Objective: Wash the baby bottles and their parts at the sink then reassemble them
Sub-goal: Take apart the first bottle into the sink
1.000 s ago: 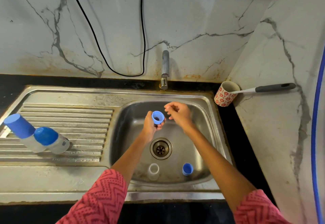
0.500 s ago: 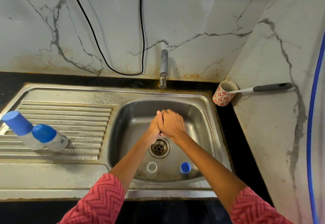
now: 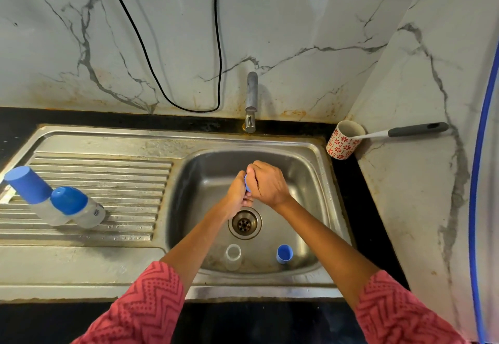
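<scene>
Both hands clasped around small blue bottle cap (image 3: 246, 183) above sink (image 3: 316, 154) drain, left hand (image 3: 237, 195) at 9 o'clock, right hand (image 3: 268, 183) at 3 o'clock, fingers curled on it; probably light, rigid, slippery wet, best pinched at rim.

The sink (image 3: 318, 170) is brushed steel, dull and water-stained, its draining board ribbed at the left edge. The counter (image 3: 359, 208) is glossy black stone; the wall (image 3: 297, 19) is smooth white marble with grey veins and rusty stains low down. The bottles (image 3: 81, 214) are cloudy clear plastic with matt blue plastic caps (image 3: 68, 200). The mug (image 3: 343, 141) is glazed ceramic. The tap (image 3: 251, 100) is dull metal.
</scene>
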